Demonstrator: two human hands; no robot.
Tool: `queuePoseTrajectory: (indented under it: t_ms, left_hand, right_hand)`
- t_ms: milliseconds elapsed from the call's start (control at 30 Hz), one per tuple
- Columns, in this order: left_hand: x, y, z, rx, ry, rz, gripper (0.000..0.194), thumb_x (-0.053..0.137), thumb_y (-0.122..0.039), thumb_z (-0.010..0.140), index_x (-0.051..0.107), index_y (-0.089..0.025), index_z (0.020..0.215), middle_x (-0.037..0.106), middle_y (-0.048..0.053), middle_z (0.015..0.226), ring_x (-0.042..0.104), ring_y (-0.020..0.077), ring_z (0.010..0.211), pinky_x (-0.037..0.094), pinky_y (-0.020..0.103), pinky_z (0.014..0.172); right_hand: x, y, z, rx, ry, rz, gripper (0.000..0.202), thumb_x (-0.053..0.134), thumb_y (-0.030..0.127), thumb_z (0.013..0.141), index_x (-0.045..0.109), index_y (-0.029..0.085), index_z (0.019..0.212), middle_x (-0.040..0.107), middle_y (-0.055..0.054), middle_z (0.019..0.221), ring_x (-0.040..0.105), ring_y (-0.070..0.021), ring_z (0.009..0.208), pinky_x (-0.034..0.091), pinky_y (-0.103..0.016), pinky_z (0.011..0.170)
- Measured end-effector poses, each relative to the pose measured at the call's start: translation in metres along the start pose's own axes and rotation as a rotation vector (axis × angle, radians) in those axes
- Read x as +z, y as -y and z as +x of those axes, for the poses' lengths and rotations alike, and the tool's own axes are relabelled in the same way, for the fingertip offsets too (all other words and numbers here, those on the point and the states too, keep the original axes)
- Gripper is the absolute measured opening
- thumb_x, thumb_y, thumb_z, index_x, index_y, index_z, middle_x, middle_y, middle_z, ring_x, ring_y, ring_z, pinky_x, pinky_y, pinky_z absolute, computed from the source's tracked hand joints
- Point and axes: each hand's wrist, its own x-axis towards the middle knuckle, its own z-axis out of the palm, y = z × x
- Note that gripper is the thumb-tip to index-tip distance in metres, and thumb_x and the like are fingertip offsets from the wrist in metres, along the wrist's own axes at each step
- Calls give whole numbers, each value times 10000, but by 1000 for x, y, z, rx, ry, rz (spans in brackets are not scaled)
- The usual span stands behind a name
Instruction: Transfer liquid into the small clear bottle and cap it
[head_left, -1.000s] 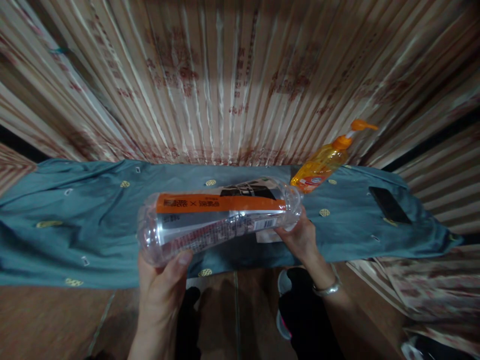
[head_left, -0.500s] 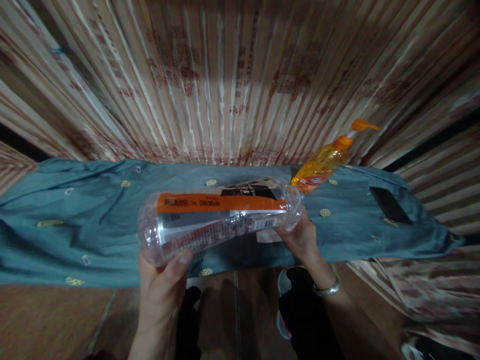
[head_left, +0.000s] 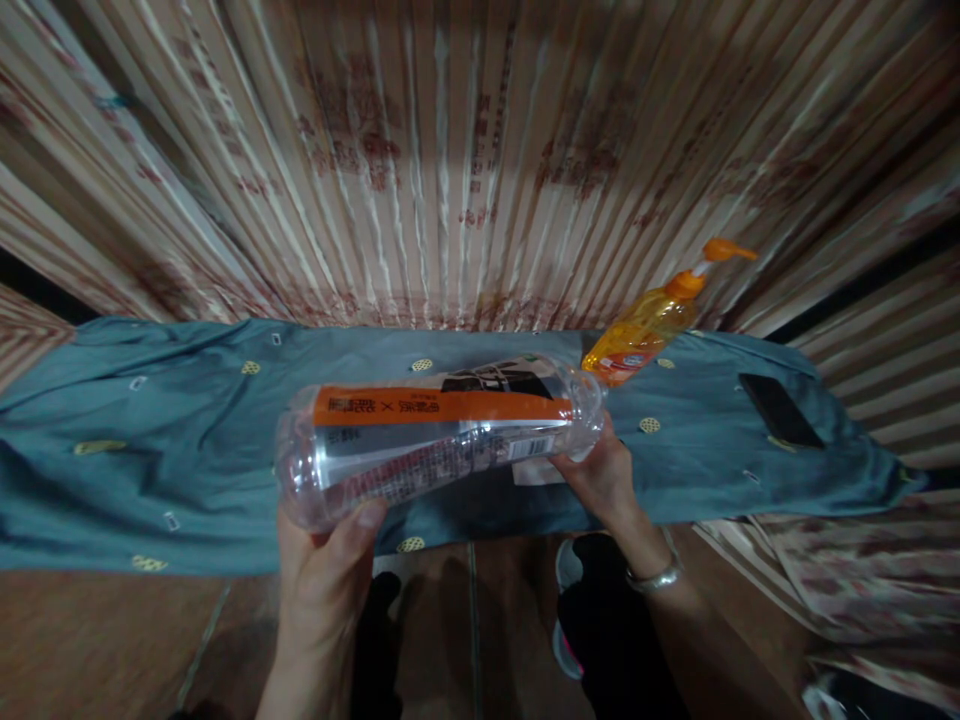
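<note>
Gripping the base, left hand [head_left: 322,580] thumb forward, I share the clear plastic bottle [head_left: 442,435] with my right hand [head_left: 600,470] at its neck, mid-frame. It looks light, thin-walled and slick; I'd hold both firmer ends, sparing the soft middle.

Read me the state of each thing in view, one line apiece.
Large clear bottle: sideways, labelled, seemingly empty; cap hidden
Left hand: gripping its base end
Right hand: holding its neck end
Pump bottle: standing, orange liquid inside
Phone: lying flat, dark
Blue-green cloth: spread out, wrinkled
</note>
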Motion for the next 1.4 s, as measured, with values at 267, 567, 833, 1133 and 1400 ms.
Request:
queuePoseTrajectory:
  t_ms: [267, 567, 833, 1133, 1400]
  left_hand:
    - [-2, 0, 0, -29, 11, -7, 663, 904, -380, 583, 671, -433, 1201, 732, 11, 1169, 649, 363, 1207, 625, 516, 948]
    - [1, -4, -1, -43, 33, 20, 618, 895, -392, 609, 679, -417, 1188, 721, -2, 1201, 676, 319, 1161, 610, 452, 969]
    - [5, -3, 0, -32, -11, -5, 754, 883, -336, 578, 627, -330, 1287, 759, 45, 1032, 732, 306, 1005, 611, 445, 896]
    - [3, -2, -1, -32, 1, -48, 682, 899, -318, 594, 653, -315, 1230, 756, 48, 1037, 717, 267, 1040, 582, 415, 952]
    - [0, 4, 2, 18, -16, -69, 711, 893, -296, 574, 651, -292, 1242, 740, 65, 1116, 716, 263, 1025, 598, 396, 914]
  right_hand:
    - [0, 0, 0, 11, 4, 8, 721, 637, 533, 718, 528, 144, 1315, 752, -146, 1096, 738, -340, 929, 589, -462, 790]
    - [-1, 2, 0, 29, 18, 23, 763, 650, 547, 705, 523, 135, 1335, 750, -154, 1103, 731, -340, 947, 586, -477, 807]
    - [0, 0, 0, 8, -11, 32, 742, 648, 525, 712, 525, 136, 1331, 747, -151, 1105, 732, -338, 942, 584, -464, 803]
    - [0, 1, 0, 12, 2, 32, 750, 656, 518, 710, 520, 131, 1337, 746, -156, 1111, 732, -332, 947, 589, -468, 809]
    - [0, 1, 0, 0, -15, 25, 740, 638, 518, 722, 521, 125, 1338, 745, -159, 1112, 732, -333, 946, 589, -456, 805]
